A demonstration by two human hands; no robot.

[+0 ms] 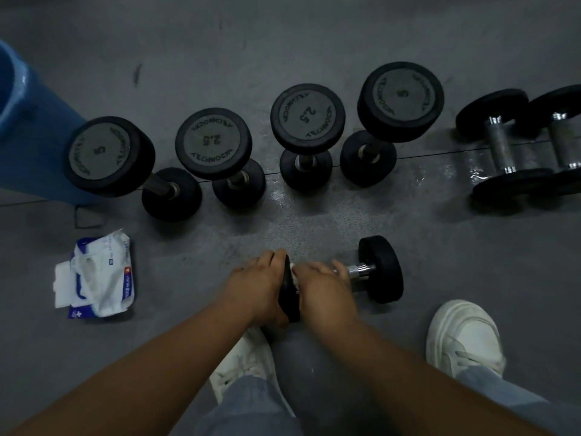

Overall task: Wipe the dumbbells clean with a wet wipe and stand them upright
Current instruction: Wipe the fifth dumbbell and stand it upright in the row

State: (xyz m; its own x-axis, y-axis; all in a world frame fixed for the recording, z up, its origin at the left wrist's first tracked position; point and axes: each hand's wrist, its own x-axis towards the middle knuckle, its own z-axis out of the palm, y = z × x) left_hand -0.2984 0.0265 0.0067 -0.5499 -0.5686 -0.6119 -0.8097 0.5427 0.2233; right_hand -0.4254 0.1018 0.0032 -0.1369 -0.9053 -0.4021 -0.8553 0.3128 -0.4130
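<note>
Wiping step in hand: dumbbell [380,269] lies sideways on floor [456,272]. Left hand [257,286] grip clamped on its end weight; right hand [322,286] grip clamped on wipe [295,278] at handle. Next, likely: finish far weight, tip upright beside four standing dumbbells [306,118].

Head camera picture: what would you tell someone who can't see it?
The left hand steadies a lying dumbbell while the right hand holds a wet wipe on its handle. Four dumbbells stand upright behind; two lie at right.
</note>
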